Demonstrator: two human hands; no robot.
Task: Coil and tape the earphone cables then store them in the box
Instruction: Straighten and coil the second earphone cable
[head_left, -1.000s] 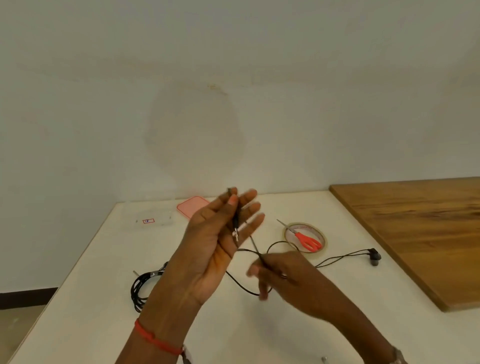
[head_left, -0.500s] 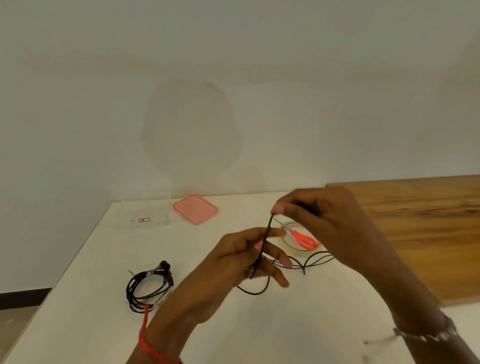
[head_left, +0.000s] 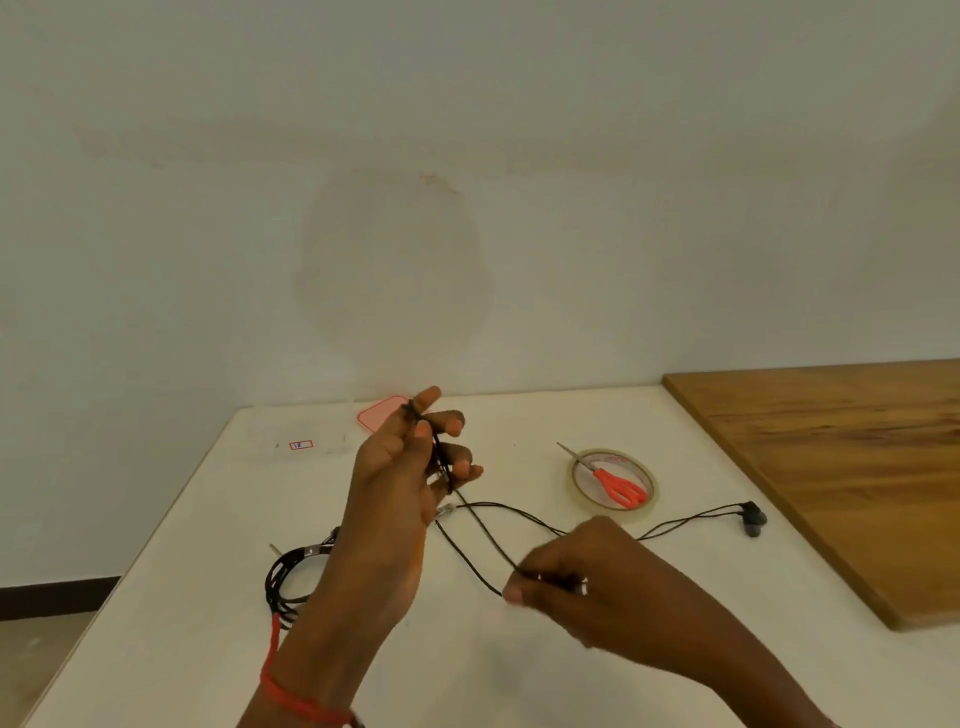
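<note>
My left hand (head_left: 410, 467) is raised above the white table (head_left: 208, 649), fingers spread, with the black earphone cable (head_left: 483, 525) wound across them and the thumb pressing it. My right hand (head_left: 576, 577) is lower and to the right and pinches the same cable, which runs taut up to the left hand. The cable's free end trails right to the black earbuds (head_left: 753, 517) lying on the table. A second earphone (head_left: 288, 574), coiled and taped, lies at the left behind my forearm. The clear box (head_left: 311, 444) with a small red label sits at the back left.
A tape roll (head_left: 613, 480) with red-handled scissors (head_left: 615, 483) lying across it sits to the right of my hands. A pink lid (head_left: 379, 413) lies at the back, partly behind my left fingers. A wooden board (head_left: 841, 467) covers the table's right side.
My right hand dropped from high by the tape roll to low in front, drawing the cable down. My left hand rose and spread its fingers, with the cable now wrapped across them.
</note>
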